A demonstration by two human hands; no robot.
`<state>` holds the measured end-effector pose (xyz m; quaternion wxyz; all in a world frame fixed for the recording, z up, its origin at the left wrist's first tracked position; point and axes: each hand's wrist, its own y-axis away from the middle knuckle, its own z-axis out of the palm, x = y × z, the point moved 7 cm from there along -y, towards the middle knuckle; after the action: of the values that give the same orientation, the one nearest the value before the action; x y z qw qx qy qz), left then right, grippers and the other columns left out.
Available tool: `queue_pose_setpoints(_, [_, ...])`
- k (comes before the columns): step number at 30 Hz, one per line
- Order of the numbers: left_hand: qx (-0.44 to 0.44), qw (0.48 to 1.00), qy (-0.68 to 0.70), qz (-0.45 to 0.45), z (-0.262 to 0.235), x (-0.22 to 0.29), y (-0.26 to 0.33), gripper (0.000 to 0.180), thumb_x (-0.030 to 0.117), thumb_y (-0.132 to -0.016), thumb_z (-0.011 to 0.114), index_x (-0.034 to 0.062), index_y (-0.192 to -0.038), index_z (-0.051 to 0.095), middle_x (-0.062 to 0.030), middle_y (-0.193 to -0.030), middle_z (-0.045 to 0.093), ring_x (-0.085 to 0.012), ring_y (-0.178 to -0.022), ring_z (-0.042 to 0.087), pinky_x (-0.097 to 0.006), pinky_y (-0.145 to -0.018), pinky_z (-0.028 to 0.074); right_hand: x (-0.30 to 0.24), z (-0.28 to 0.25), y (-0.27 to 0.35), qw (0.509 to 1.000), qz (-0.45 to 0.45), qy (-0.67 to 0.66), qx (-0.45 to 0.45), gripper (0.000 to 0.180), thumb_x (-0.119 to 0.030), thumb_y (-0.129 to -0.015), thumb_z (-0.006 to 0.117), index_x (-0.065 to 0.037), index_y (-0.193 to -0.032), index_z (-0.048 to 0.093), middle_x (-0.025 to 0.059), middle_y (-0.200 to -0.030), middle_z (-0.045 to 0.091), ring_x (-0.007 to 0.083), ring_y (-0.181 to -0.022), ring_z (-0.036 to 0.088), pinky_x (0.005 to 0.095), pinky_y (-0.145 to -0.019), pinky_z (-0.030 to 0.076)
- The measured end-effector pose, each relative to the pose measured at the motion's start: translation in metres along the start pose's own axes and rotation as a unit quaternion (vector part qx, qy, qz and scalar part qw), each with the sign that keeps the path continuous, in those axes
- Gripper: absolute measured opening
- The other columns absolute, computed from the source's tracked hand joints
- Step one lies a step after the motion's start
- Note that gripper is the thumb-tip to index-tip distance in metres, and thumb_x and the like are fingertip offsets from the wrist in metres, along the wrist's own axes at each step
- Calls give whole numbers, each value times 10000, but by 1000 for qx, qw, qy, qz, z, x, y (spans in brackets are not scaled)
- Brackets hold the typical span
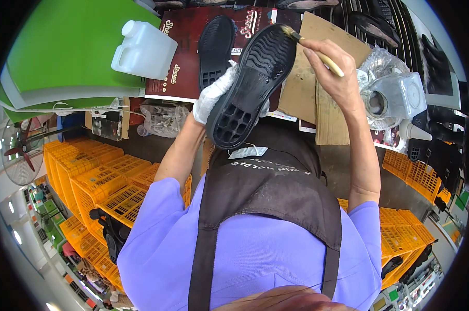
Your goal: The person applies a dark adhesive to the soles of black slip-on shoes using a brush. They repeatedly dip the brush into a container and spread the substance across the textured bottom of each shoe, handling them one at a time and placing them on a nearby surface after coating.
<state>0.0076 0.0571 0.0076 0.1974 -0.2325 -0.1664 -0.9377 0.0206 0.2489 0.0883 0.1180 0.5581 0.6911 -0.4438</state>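
Observation:
My left hand (217, 97), in a white glove, grips a black shoe sole (252, 85) by its sides near the heel and holds it up over the bench edge. Wavy grooves cover the toe half of the sole, and square hollows mark its heel. In my bare right hand (334, 75) is a small brush (329, 63) with a pale handle. Its bristles touch the sole's rim at the toe, on the right. Behind the held sole, a second black sole (213, 52) lies on dark red printed cardboard (180, 67).
A white jug (145, 51) stands on the left by a green surface (79, 46). Brown cardboard (302, 85) lies under my right hand. A clear plastic container (400, 96) and a white squeeze bottle (416, 131) are at the right. Orange crates (97, 179) stand below on both sides.

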Motion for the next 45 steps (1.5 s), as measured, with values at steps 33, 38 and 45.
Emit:
queue_pose_setpoints(33, [57,874,-447,183,0,29,-2,485,215,-950,382,-33,-1357,298,6,-902,486,-87,-822,443,-242,-763,399,-2,13,-25,951,205,-229,-31,223,-230,-830,624,-15,-797,669,29,-662,639,60,-607,575,212,-539,443])
queue_pose_setpoints(38, [6,828,-485,282,-4,22,6,323,110,-933,408,-38,-1219,434,-86,-992,558,-185,-920,523,-310,-844,420,-8,8,-43,996,9,-77,51,110,-99,-808,660,1,-854,663,83,-780,669,151,-682,622,272,-608,481])
queue_pose_setpoints(45, [-79,990,63,101,-5,21,-5,448,392,-976,346,43,-1210,501,-115,-1075,604,-177,-944,597,-320,-854,492,-98,41,8,970,-164,-117,-137,239,85,-649,627,-19,-864,623,143,-758,588,291,-679,570,362,-602,446])
